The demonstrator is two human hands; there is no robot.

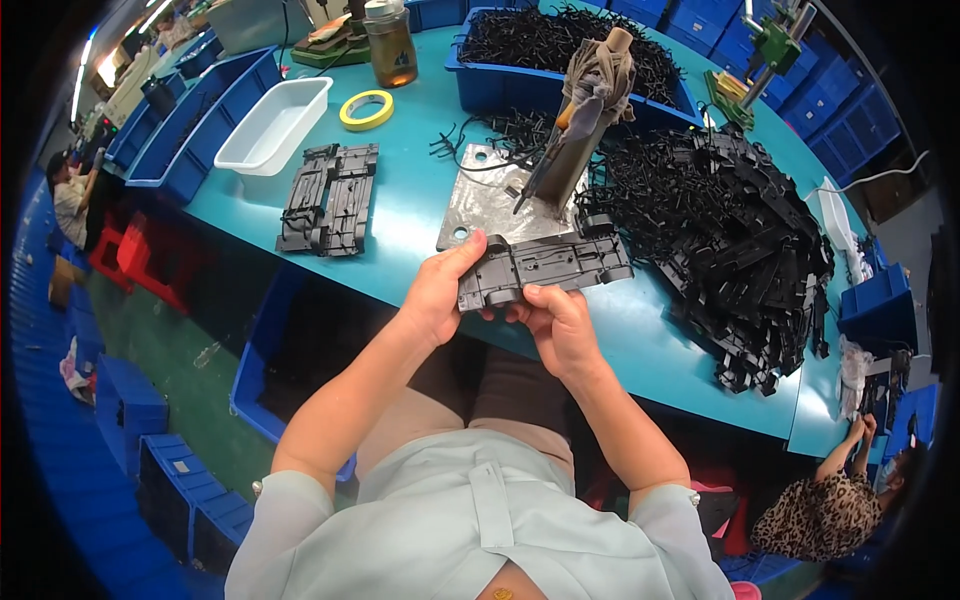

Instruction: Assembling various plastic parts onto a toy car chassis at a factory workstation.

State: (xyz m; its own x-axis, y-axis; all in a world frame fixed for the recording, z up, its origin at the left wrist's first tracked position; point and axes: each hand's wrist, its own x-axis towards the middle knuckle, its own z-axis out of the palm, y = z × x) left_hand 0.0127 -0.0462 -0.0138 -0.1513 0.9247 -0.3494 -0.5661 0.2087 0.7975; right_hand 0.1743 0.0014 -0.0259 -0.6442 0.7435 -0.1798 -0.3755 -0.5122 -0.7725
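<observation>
A black plastic toy car chassis point(545, 262) is held level between both hands, just over the table's front edge. My left hand point(440, 290) grips its left end, thumb on top. My right hand point(562, 322) pinches its near edge, the other fingers beneath it. Right behind the chassis lies a metal plate point(462, 205) with holes, bearing a post wrapped in cloth point(600, 75). A dark pointed tool point(530, 185) leans against the post. Two more chassis point(328, 200) lie side by side on the left of the table.
To the right sits a large heap of black plastic parts point(750, 250). A blue bin point(480, 85) of thin black pieces stands behind. On the left are a white tray point(275, 125), yellow tape point(366, 110) and a jar point(390, 50). A co-worker point(830, 510) sits at the lower right.
</observation>
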